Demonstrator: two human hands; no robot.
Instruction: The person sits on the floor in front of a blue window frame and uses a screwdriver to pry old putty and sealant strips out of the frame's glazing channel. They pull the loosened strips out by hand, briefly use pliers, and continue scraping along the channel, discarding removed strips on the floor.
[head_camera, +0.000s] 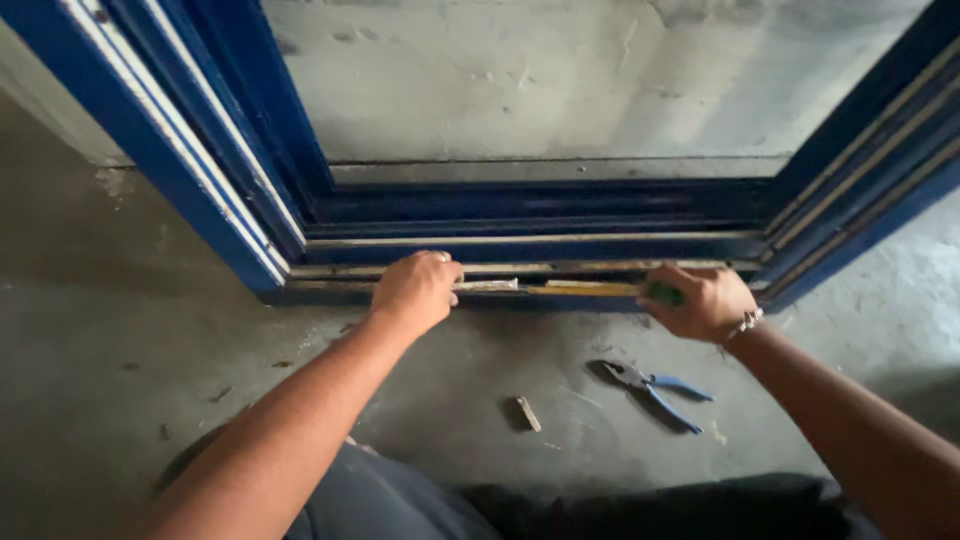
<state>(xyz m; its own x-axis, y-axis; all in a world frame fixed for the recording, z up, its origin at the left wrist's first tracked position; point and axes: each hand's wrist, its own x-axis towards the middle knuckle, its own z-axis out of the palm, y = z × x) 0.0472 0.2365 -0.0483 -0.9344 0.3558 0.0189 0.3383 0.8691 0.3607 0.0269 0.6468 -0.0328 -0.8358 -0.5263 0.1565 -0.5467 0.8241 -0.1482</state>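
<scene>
Two hands work along the bottom track of a blue door frame (150, 150). The right hand (700, 302) is closed around the green handle of a long tool (590, 289), probably a screwdriver, whose yellowish shaft lies flat in the track (560, 267), pointing toward the left hand. The left hand (415, 290) is curled, knuckles up, pressing on a pale strip (490, 285) seated in the same track; whether its fingers pinch the strip or only bear down on it cannot be told. The tool's tip appears to meet the strip just beside the left grip, between the two hands.

Judging from this, the risk is a slip: if the tool skids along the track under push, its tip would run straight at the left fingers, which sit close in line with it. The strip could also crack if pried too steeply.

On the concrete floor (120, 330), near the frame's lower edge, blue-handled pliers (655, 388) lie just below the right hand, and a small wooden scrap (527, 412) sits below the gap between the hands.
</scene>
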